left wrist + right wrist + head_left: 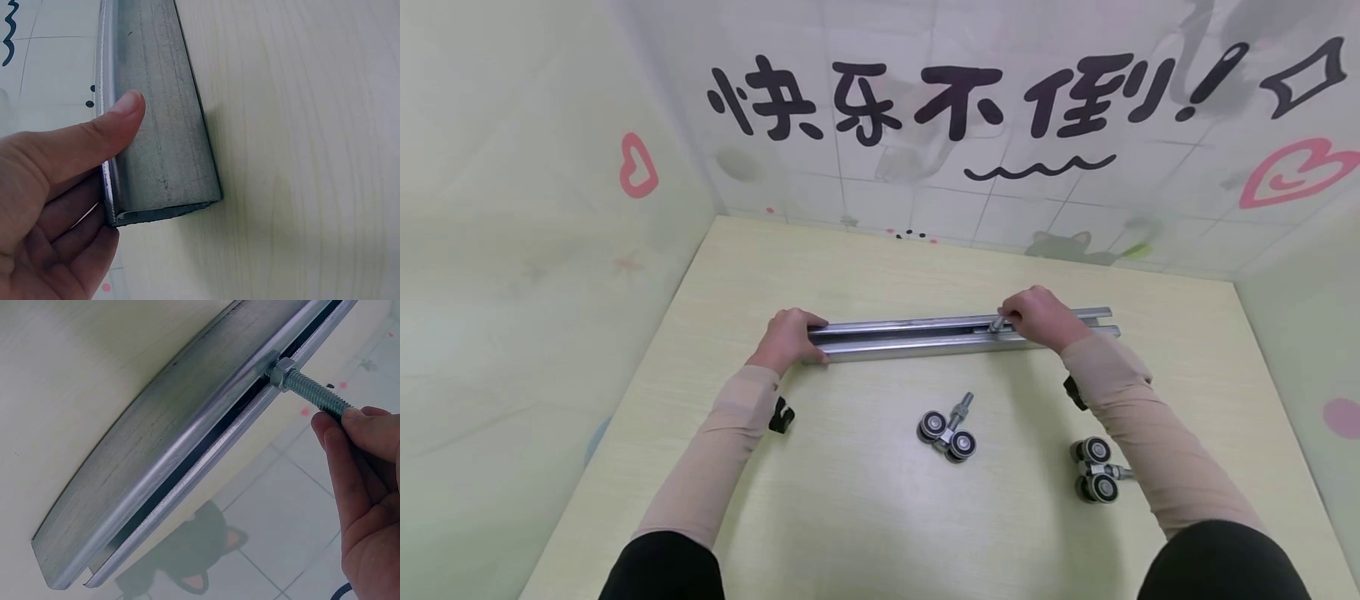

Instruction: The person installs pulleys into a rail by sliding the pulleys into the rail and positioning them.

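A silvery metal channel track (910, 347) lies across the table, its long slot facing up. My left hand (786, 339) grips its left end, with the thumb on the near side wall in the left wrist view. Toward the other end, my right hand (1043, 317) pinches a threaded bolt (315, 392) by its tip. This bolt stands out of the slot, with a hex nut (283, 374) right at the slot's lips. Whatever carries the bolt inside the track is hidden.
Nearer to me lie a double-wheeled roller trolley (933, 426) with its bolt and a second roller trolley (1103, 488) beside the right forearm. A black clip-like piece (781, 416) sits by the left wrist; another black piece (1074, 392) is partly under the right sleeve. Printed walls (910, 200) border the table.
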The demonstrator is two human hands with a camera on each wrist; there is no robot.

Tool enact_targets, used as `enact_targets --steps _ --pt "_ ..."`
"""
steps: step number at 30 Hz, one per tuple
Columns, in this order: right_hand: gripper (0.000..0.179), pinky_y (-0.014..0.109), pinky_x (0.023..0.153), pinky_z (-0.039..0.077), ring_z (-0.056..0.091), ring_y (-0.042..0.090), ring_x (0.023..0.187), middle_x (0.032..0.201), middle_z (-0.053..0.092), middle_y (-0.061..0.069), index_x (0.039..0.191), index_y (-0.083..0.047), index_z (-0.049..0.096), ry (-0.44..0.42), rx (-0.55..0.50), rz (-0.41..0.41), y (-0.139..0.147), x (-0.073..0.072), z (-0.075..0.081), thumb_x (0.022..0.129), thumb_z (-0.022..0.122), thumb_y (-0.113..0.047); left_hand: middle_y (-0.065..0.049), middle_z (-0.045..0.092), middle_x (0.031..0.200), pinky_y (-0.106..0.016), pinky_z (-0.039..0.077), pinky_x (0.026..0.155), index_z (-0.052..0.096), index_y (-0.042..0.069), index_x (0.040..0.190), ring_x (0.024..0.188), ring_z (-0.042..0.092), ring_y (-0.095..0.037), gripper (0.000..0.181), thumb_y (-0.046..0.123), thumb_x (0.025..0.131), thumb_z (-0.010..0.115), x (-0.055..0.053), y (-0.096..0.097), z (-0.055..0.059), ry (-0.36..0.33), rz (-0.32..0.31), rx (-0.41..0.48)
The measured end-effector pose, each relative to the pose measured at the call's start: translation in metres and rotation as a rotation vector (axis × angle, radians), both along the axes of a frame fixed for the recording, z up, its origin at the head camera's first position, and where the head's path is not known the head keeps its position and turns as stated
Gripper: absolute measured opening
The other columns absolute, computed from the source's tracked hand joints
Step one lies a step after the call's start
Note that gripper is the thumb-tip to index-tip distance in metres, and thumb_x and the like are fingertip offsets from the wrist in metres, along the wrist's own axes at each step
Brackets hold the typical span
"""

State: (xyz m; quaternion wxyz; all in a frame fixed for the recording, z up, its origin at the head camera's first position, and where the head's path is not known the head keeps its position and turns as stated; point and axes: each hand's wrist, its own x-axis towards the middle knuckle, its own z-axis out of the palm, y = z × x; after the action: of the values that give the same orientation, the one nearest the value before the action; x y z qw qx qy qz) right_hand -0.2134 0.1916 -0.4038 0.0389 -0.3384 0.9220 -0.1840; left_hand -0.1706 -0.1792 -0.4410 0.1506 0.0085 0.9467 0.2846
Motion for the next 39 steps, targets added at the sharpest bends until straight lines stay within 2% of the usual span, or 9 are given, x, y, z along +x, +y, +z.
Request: enact_targets --steps 6,9,16,23,39 --pt "0.021 0.029 0.056 0.043 0.041 0.011 0.051 0.076 0.067 0.018 0.065 0.002 0.064 0.004 -0.001 -0.017 0.01 -0.001 -0.001 0.081 0.055 0.01 -0.018 0.059 0.118 -0.043 0.04 0.096 0.061 0.002 0.116 0.108 0.052 -0.033 0.062 0.01 0.058 0.084 0.0 0.0 0.0 -0.003 -0.001 0.001" --pt "0.022 0.029 0.056 0.042 0.04 0.011 0.05 0.069 0.065 0.015 0.062 0.001 0.061 0.01 0.003 -0.024 0.014 -0.002 -0.002 0.081 0.056 0.009 -0.018 0.059 0.118 -0.043 0.039 0.097 0.061 0.002 0.116 0.108 0.051 -0.034 0.062 0.01 0.059 0.084 -0.001 0.0 -0.001 -0.001 -0.004 -0.003" --pt "0.019 0.029 0.054 0.041 0.045 0.013 0.052 0.072 0.067 0.016 0.063 0.002 0.062 0.032 -0.009 -0.038 0.025 -0.004 -0.004 0.079 0.058 0.009 -0.017 0.059 0.117 -0.043 0.039 0.096 0.061 0.002 0.115 0.108 0.051 -0.034 0.062 0.011 0.058 0.084 -0.001 0.0 -0.002 0.003 -0.001 -0.002" --pt "0.019 0.03 0.052 0.041 0.043 0.013 0.051 0.064 0.064 0.012 0.061 0.001 0.062 0.05 -0.03 -0.055 0.036 -0.004 -0.004 0.078 0.06 0.009 -0.018 0.059 0.118 -0.043 0.04 0.096 0.061 0.002 0.116 0.107 0.052 -0.033 0.063 0.011 0.058 0.084 -0.001 0.001 -0.002 0.0 0.001 -0.004" --pt "0.017 0.032 0.054 0.044 0.052 0.016 0.056 0.075 0.067 0.019 0.064 0.002 0.064 0.045 -0.002 -0.097 0.062 -0.005 0.002 0.077 0.057 0.012 -0.019 0.058 0.119 -0.044 0.041 0.095 0.06 0.003 0.117 0.107 0.053 -0.035 0.064 0.013 0.058 0.084 0.0 0.0 -0.001 -0.007 0.003 -0.012"
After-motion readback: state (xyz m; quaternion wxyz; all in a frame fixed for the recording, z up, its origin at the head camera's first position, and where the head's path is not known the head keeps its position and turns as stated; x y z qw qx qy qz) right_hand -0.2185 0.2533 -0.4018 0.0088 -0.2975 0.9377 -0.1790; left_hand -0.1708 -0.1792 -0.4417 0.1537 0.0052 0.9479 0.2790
